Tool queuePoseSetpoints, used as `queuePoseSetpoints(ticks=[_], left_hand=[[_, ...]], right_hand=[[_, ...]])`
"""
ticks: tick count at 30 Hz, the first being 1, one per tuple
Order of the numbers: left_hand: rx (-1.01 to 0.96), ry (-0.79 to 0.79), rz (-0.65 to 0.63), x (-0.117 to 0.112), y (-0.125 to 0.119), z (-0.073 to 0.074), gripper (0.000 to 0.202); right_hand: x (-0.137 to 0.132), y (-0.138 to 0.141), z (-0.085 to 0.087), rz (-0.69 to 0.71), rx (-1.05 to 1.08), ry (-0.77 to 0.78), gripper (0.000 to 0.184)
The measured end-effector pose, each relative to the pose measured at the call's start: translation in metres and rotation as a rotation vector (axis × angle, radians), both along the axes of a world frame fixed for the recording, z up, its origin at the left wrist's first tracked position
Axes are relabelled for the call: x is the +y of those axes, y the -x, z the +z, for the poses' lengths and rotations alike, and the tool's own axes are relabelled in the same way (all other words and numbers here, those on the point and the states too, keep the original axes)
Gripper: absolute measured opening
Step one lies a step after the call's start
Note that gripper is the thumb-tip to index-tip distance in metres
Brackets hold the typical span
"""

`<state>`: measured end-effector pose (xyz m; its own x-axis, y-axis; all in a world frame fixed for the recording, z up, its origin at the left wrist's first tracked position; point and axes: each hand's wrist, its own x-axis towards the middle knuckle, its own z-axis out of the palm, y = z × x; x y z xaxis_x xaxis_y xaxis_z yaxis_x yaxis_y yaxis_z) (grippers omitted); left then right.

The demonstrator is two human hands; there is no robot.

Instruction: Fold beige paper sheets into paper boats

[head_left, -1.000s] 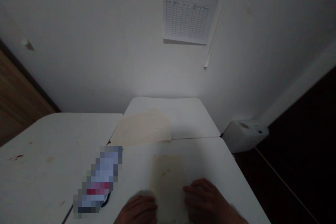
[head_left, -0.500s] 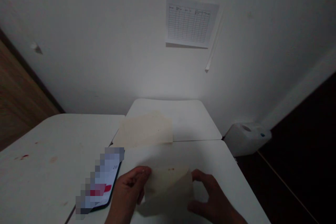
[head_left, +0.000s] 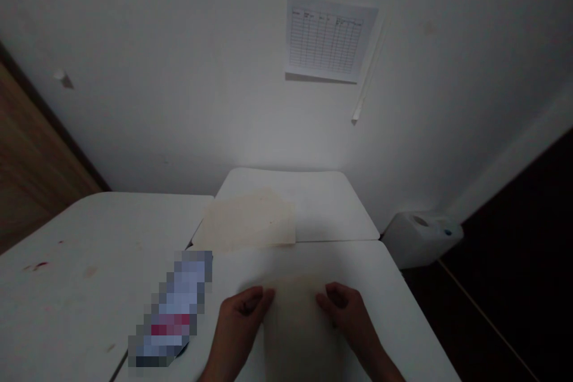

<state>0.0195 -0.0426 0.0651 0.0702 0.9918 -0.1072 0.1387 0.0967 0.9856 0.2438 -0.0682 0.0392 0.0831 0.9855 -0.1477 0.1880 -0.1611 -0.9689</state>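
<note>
Cream paper sheet (head_left: 298,322), flat and rectangular, pinched by left hand (head_left: 239,322) and right hand (head_left: 351,319).

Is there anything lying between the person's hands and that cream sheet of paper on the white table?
Nothing visible. The left hand and the right hand rest directly on the side edges of the cream sheet, which lies on the white table. The phone lies off to the left, apart from both.

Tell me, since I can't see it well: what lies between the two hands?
In the head view, a beige sheet of paper lies flat on the white table between the left hand and right hand, fingers at its edges.
</note>
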Motion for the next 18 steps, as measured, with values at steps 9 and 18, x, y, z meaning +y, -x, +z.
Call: queuePoseSetpoints(ticks=[9, 18], left_hand=[[0.035, 0.038, -0.016, 0.0014, -0.0002, -0.0051, 0.038], [0.016, 0.087, 0.020, 0.0007, -0.0036, -0.0009, 0.043]], right_hand=[[0.0077, 0.0050, 0.0058, -0.054, -0.015, 0.002, 0.048], [0.0056, 0.0037, 0.0008, -0.071, -0.049, -0.015, 0.049]])
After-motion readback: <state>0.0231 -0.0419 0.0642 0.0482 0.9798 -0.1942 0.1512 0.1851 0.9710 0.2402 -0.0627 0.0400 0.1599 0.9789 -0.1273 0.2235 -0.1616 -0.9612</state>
